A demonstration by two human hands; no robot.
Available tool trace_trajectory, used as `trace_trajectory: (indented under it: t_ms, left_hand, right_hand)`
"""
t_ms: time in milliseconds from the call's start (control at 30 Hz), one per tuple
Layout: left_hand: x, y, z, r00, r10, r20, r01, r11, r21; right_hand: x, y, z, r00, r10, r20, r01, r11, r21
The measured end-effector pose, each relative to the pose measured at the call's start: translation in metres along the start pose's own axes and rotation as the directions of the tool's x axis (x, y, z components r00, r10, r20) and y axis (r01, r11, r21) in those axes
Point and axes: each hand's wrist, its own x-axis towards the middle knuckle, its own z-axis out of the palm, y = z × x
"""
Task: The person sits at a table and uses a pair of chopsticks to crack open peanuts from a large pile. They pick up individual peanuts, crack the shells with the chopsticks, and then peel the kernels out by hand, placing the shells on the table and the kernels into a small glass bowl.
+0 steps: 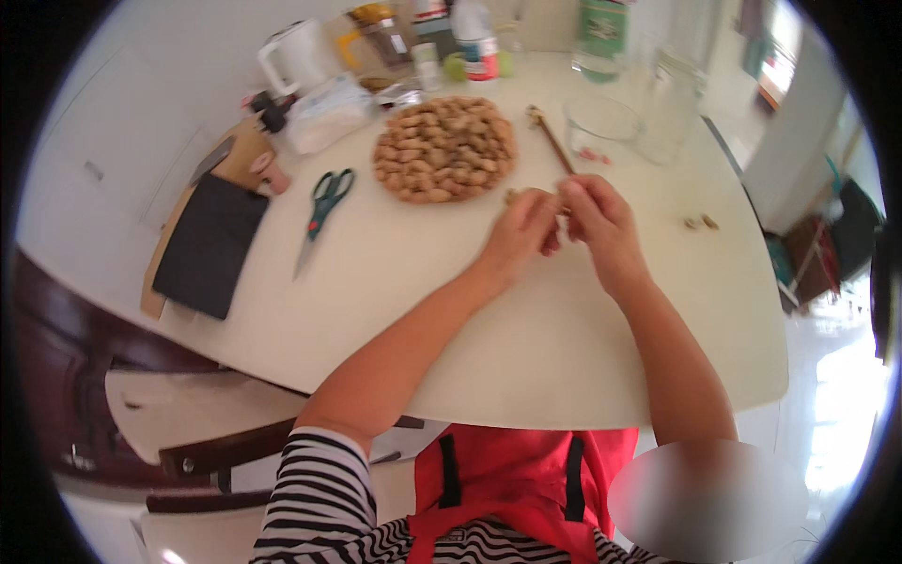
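My left hand [525,229] and my right hand [602,215] meet over the table, fingertips together around something small and tan, likely a peanut; the fingers mostly hide it. Left and above them lies a round heap of unshelled peanuts [445,149]. A thin brown stick [557,144] points away from my right hand, with pale bits at its far end; whether the hand touches it cannot be told. Behind my right hand stands a clear glass bowl [602,127], with a few reddish kernels [593,155] seen at its near side. Pieces of shell [708,223] lie to the right.
Green-handled scissors [326,208] and a black flat object [211,247] lie at left. A white electric kettle [299,56], a plastic bag [330,113] and a white bottle [476,42] stand at the back. A large glass jar [669,106] is back right. The table edge [535,427] curves before me.
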Motion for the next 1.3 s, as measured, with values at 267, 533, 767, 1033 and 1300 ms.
trace_trajectory:
  t_ms: [267,533,767,1033,1300]
  left_hand:
    - [-0.002,-0.007,0.006,0.998,0.065,0.016,-0.065,0.997,0.051]
    - [-0.008,-0.006,0.014,0.986,0.146,-0.075,-0.132,0.977,0.167]
    - [-0.010,-0.010,0.021,0.960,0.159,-0.230,-0.089,0.953,0.290]
    - [-0.010,0.005,0.019,0.958,-0.084,-0.273,0.135,0.976,0.173]
    - [0.002,-0.004,-0.002,0.872,0.483,-0.080,-0.363,0.747,0.557]
  right_hand:
    - [-0.005,0.001,0.013,0.999,-0.009,-0.046,-0.002,0.974,-0.225]
    - [-0.011,-0.001,0.019,0.996,0.043,-0.084,-0.058,0.979,-0.194]
    - [-0.008,0.031,0.024,0.922,-0.373,-0.103,0.239,0.758,-0.607]
    - [-0.013,0.010,0.034,0.983,-0.090,-0.157,0.013,0.899,-0.438]
    - [-0.004,-0.009,0.007,0.981,0.130,0.142,-0.160,0.961,0.227]
